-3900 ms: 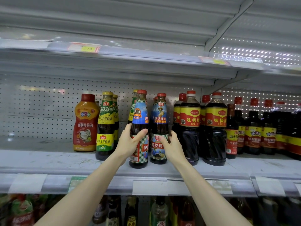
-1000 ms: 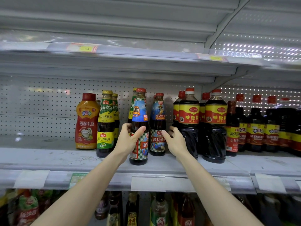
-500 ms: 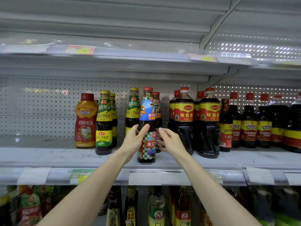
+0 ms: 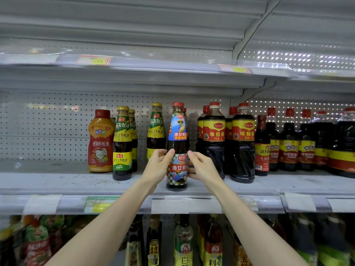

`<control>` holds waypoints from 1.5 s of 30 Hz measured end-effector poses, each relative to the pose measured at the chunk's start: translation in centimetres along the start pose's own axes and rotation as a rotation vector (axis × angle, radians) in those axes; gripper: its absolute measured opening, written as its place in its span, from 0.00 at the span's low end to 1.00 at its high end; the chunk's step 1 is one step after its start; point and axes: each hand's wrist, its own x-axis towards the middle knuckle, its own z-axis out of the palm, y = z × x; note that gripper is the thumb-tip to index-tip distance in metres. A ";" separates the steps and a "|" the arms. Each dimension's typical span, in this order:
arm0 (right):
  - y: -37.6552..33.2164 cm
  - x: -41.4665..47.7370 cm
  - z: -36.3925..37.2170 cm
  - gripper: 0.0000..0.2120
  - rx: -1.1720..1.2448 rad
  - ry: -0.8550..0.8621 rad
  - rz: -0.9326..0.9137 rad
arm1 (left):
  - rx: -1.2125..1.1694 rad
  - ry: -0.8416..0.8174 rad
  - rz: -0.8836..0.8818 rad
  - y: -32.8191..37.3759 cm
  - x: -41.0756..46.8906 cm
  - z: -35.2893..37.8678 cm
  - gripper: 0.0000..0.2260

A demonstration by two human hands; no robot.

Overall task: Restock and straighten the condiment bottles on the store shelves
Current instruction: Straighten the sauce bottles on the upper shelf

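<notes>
1. Blue-label bottle (image 4: 177, 144): red cap, dark sauce, checked lower label. Upright, base on the middle shelf (image 4: 57, 181) near its front edge.
2. Left hand (image 4: 158, 166) grips its left side at the waist; thumb (image 4: 170, 153) lies across the front, the other fingers curl round behind.
3. Right hand (image 4: 201, 167) grips its right side at the same height; fingers (image 4: 192, 154) curled close together against the glass. Fingertips at the back are hidden.
4. Directly behind it: a second red-capped bottle (image 4: 184, 110), only cap and an edge visible.
5. Behind-left of it: green-label bottle (image 4: 156, 129), yellow cap, partly covered by the left hand.
6. Further left: two more green-label bottles in a file (image 4: 122, 143), then an orange squeeze bottle (image 4: 100, 141).
7. Just right of it: big soy bottles (image 4: 214, 135) with red/yellow labels, two files. Past those, smaller dark bottles (image 4: 288, 141).
8. Below it: price strip (image 4: 186, 205) on the shelf lip, then a blurred lower row of bottles (image 4: 183, 244).
9. Above it: upper shelf (image 4: 153, 64) with yellow tags.
</notes>
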 end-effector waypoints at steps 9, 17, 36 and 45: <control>0.0 -1.1 0.0 0.19 -0.001 0.018 -0.018 | 0.102 -0.030 -0.007 -0.1 -0.3 -0.1 0.19; -0.1 -1.8 -0.6 0.16 -0.011 0.052 -0.030 | 0.074 -0.100 -0.062 0.1 -0.2 -0.1 0.20; -1.6 -2.6 -0.9 0.25 -0.045 -0.101 0.034 | -0.073 -0.169 -0.046 1.1 -2.8 0.2 0.22; -2.0 -2.0 -0.9 0.24 0.068 -0.123 0.172 | -0.081 -0.142 -0.097 1.0 -2.1 0.8 0.19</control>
